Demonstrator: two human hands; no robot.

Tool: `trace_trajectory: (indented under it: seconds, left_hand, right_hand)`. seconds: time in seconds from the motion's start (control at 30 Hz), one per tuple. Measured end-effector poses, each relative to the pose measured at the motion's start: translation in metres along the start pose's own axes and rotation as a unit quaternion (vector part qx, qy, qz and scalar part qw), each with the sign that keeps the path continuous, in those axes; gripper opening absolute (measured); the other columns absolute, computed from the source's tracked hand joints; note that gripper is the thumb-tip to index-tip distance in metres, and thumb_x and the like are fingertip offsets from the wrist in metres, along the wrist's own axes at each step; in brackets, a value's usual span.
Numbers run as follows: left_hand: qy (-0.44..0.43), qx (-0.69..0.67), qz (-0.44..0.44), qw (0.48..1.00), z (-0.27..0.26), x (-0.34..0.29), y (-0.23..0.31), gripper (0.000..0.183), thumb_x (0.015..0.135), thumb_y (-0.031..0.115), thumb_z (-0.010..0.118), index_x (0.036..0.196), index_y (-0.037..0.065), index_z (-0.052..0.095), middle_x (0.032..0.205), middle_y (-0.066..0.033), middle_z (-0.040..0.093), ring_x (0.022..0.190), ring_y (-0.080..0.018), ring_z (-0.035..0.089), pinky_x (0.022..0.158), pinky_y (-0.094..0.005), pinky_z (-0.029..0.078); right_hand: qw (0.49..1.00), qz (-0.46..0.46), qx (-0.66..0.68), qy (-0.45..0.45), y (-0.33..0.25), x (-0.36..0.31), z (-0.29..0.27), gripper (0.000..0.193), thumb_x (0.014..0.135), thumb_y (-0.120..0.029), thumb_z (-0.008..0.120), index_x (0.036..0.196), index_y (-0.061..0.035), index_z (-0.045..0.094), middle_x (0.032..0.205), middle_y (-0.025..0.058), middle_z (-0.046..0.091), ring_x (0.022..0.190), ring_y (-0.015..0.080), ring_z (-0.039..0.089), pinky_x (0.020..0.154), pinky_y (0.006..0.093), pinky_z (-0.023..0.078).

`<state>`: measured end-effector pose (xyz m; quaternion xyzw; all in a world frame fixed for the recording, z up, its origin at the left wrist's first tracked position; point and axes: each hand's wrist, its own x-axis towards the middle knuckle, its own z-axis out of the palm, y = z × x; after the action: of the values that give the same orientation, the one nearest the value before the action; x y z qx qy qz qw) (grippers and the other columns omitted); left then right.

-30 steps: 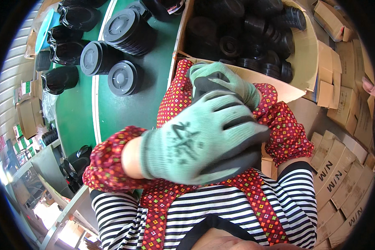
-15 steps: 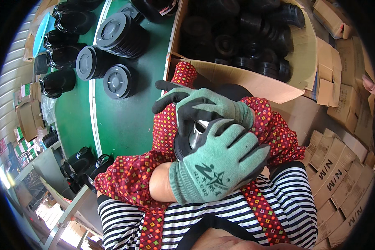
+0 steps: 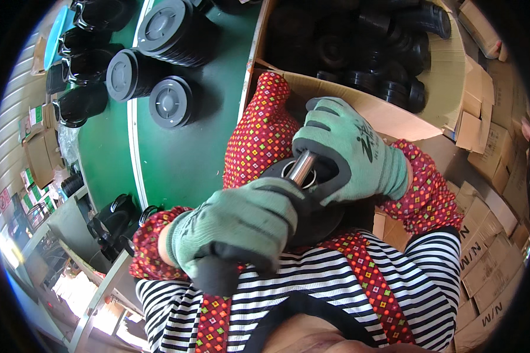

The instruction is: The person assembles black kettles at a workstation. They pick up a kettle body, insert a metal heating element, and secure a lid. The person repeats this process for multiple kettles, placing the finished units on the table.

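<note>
— What was the surface and room like?

— I saw a green table (image 3: 176, 159) with a white stripe, and stacks of flat cardboard cartons (image 3: 489, 265) on the right.

— And around it?

— Stacks of black round lids (image 3: 169, 101) sat far left on the table; an open cardboard box (image 3: 447, 76) of black parts stood far right.

— The hands?

— My left hand (image 3: 235, 229), gloved green, was clenched around a metal rod (image 3: 301, 167). My right hand (image 3: 350, 150) grasped the black round part (image 3: 324, 215) near my chest, the rod poking through its centre. The gloves hid most of the part.
</note>
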<state>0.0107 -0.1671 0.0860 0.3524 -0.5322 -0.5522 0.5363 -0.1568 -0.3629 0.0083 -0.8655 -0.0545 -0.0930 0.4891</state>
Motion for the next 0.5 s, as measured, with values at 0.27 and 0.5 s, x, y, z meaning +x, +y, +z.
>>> trace_trajectory:
  seconds: [0.27, 0.5]
  left_hand:
    - [-0.043, 0.540, -0.236, 0.807, 0.043, 0.065, 0.045, 0.091, 0.089, 0.035, 0.075, 0.158, -0.011, 0.035, 0.159, -0.0374, 0.036, 0.149, -0.0565, 0.033, 0.124, -0.0635, 0.029]
    - [-0.100, 0.456, -0.436, 0.769, -0.009, 0.035, 0.039, 0.093, 0.080, 0.018, 0.080, 0.158, -0.006, 0.036, 0.118, -0.0278, 0.070, 0.103, -0.0448, 0.072, 0.091, -0.0475, 0.057]
  right_hand:
    - [1.000, -0.008, 0.019, -0.006, 0.012, 0.006, 0.009, 0.060, 0.078, -0.043, 0.085, 0.124, -0.0086, 0.069, 0.122, 0.0156, 0.067, 0.117, 0.0354, 0.062, 0.103, 0.0498, 0.047]
    - [0.973, 0.143, -0.176, -0.034, -0.055, 0.009, -0.005, 0.074, 0.067, -0.048, 0.087, 0.124, -0.0049, 0.065, 0.100, 0.0131, 0.062, 0.095, 0.0345, 0.061, 0.086, 0.0486, 0.048]
